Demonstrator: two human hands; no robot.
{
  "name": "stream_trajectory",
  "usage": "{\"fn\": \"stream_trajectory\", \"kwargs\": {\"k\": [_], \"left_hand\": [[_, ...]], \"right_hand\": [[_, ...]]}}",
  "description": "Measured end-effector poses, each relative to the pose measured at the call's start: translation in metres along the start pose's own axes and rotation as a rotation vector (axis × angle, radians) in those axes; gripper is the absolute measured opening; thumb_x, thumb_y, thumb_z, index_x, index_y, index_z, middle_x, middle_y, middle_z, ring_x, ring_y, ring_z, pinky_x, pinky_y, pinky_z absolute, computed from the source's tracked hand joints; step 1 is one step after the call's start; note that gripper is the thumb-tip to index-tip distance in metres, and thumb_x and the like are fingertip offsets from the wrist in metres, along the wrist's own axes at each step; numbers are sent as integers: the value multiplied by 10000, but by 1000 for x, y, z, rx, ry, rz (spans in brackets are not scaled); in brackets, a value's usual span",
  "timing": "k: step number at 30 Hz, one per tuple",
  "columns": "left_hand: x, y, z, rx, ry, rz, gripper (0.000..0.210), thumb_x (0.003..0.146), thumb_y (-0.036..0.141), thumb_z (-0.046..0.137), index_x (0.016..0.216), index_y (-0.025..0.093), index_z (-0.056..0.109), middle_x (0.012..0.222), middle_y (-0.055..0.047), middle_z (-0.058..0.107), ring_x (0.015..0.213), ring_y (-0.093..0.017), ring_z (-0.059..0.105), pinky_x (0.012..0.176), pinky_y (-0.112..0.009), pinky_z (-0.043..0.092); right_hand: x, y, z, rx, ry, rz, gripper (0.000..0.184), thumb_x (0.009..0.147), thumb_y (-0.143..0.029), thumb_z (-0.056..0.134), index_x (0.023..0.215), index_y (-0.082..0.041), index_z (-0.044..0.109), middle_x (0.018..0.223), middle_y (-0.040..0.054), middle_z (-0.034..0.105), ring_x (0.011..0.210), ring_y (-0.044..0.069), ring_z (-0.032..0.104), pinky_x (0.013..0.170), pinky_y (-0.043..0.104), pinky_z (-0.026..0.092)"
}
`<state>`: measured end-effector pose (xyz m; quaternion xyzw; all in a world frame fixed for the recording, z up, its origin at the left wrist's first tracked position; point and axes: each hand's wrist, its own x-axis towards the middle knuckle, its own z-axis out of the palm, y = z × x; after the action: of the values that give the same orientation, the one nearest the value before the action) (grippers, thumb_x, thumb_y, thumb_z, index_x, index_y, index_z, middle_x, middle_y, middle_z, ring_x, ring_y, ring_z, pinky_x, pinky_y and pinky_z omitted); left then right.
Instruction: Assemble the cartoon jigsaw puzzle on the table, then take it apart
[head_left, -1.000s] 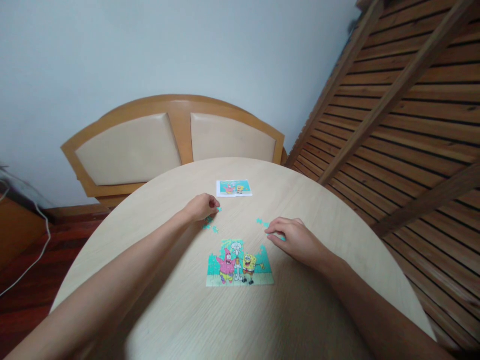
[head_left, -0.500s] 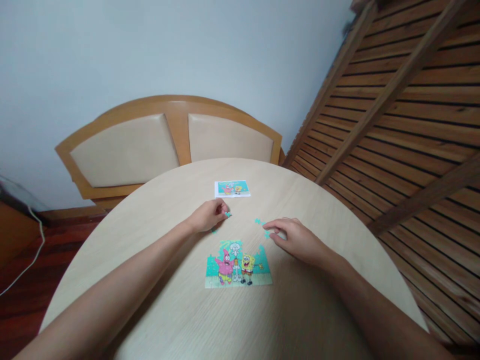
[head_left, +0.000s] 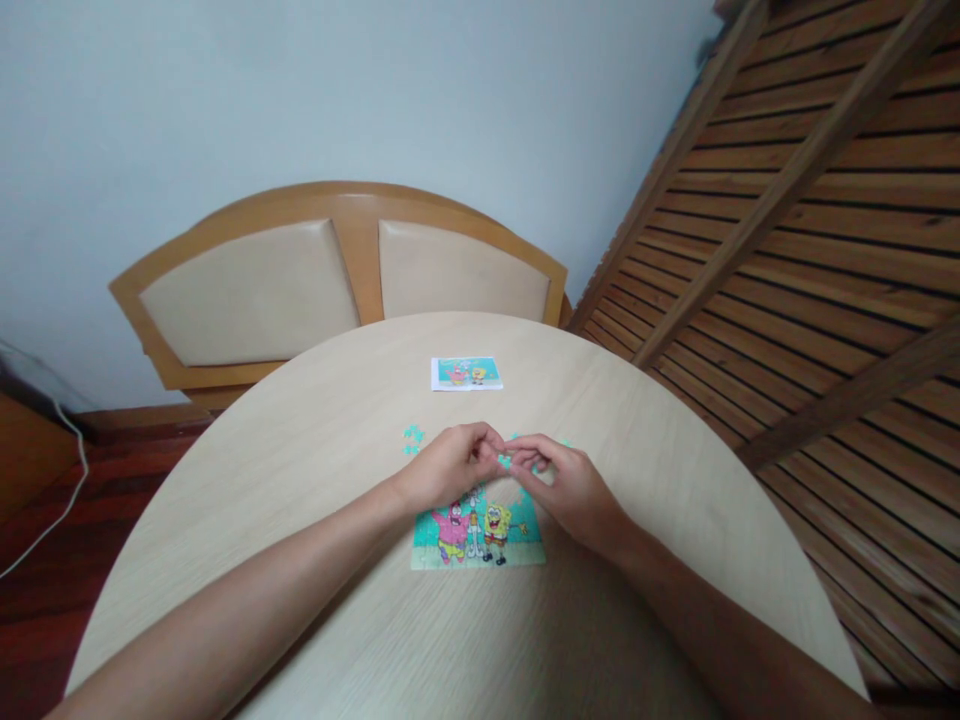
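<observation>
My left hand (head_left: pixel 455 462) and my right hand (head_left: pixel 568 487) meet above the top edge of a partly assembled jigsaw puzzle (head_left: pixel 480 553). A small turquoise puzzle piece (head_left: pixel 505 461) is between their fingertips, and both hands are closed in a pinch on it. The puzzle shows a pink starfish, a yellow sponge and a pale figure between them. My left hand covers part of its upper left. Several loose turquoise pieces (head_left: pixel 412 435) lie beyond my left wrist. Other bits of turquoise show just behind my right hand, mostly hidden by its fingers.
A printed picture card (head_left: pixel 469 374) with the same cartoon figures lies farther back on the round wooden table (head_left: pixel 337 420). Behind the table stands a padded wooden chair or bench back (head_left: pixel 356 270) against the wall. A slatted wooden panel (head_left: pixel 787 250) rises at the right.
My left hand has moved right and a little toward me with the piece, uncovering loose pieces behind it. My right hand has left the loose pieces and shifted left to meet it.
</observation>
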<state>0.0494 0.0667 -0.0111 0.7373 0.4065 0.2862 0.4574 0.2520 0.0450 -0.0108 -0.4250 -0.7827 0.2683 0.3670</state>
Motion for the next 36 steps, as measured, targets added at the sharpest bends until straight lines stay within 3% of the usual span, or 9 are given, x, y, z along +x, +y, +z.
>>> {"fn": "stream_trajectory", "kwargs": {"k": [3,9,15,20,22,25,28,31,36], "left_hand": [[0,-1,3,-138,47,6,159,828,276,680,931,171,620,785,-30,668,660,-129,576,596,-260,441],[-1,-3,2,-132,70,-35,231,831,270,696,1011,183,581,807,-39,701,685,-143,627,595,-261,471],[-5,-3,9,-189,46,9,263,829,229,698,1033,164,545,776,-16,701,657,-129,634,590,-232,449],[-3,-3,22,-265,81,27,242,829,238,704,996,163,546,765,-17,708,636,-123,622,595,-228,442],[-2,-3,25,-239,108,40,199,850,247,682,981,160,559,753,-17,703,636,-128,622,596,-230,446],[-7,2,26,-14,183,64,126,903,244,618,998,164,600,834,-39,714,742,-166,653,678,-274,493],[-25,16,31,372,199,124,118,918,218,585,1013,180,644,983,-68,713,937,-226,655,852,-371,513],[-51,33,46,584,-4,252,158,919,199,559,1046,181,650,1072,-80,691,1025,-249,637,906,-394,527],[-71,45,73,777,-152,285,254,902,332,627,1078,149,636,1144,-120,656,1070,-292,616,923,-449,554]], "right_hand": [[-1,0,-5,9,-33,1,246,879,-255,617,1104,-241,716,894,14,757,807,175,693,758,293,558],[-2,-2,-12,15,-99,31,225,915,-302,604,1090,-229,724,908,16,770,834,178,705,811,299,545],[-2,2,-21,37,-237,43,142,893,-276,629,984,-203,711,917,25,762,804,163,682,754,270,519],[-3,9,-19,49,-224,149,142,865,-313,651,859,-186,714,738,12,701,654,143,605,592,246,452],[-3,11,-18,96,-224,185,171,863,-324,642,922,-179,711,741,10,682,649,140,592,579,242,443],[-3,14,-18,139,-235,205,248,880,-302,591,1059,-173,704,805,19,686,692,143,600,613,246,454],[-3,18,-18,124,-233,250,231,867,-288,574,979,-154,726,761,24,677,676,145,590,605,252,444],[-3,23,-16,130,-197,316,207,820,-294,613,914,-144,721,730,26,678,663,153,598,611,262,457],[-4,27,-12,124,-172,367,227,792,-346,659,883,-154,736,795,52,743,732,182,663,693,293,512]]}}
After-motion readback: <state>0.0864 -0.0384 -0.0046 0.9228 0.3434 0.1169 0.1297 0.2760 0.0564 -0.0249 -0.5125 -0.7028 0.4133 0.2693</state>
